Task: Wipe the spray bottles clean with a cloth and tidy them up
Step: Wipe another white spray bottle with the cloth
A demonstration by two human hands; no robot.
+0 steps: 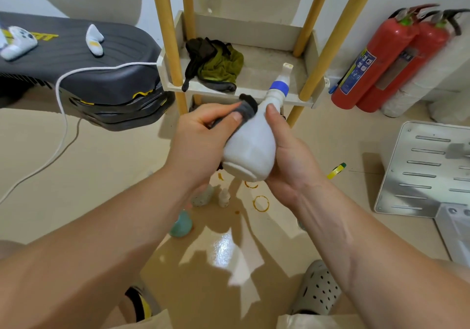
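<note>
I saw a glossy beige floor (101, 176) filling most of the view, with a black padded bench (101, 79) at the left. Straight ahead stood a rack (241, 30) of yellow poles carrying a white tray. Two red fire extinguishers (381, 61) leaned by the wall on the right, and a slotted white panel (419, 171) lay flat on the floor nearer me.

In mid-air in front of the rack, my right hand (292, 161) was wrapped around the lower body of a white spray bottle (250, 145), thumb up on its shoulder. The bottle was tilted, base toward me, its blue-collared nozzle pointing away at the tray. My left hand (201, 135) pinched a dark grey cloth (248, 106) and pressed it against the bottle's shoulder.

An olive-green rag (218, 67) lay crumpled in the tray. Below my hands, a teal bottle (181, 224) and a small pale bottle (223, 197) sat on the floor beside rusty ring marks (261, 203).
</note>
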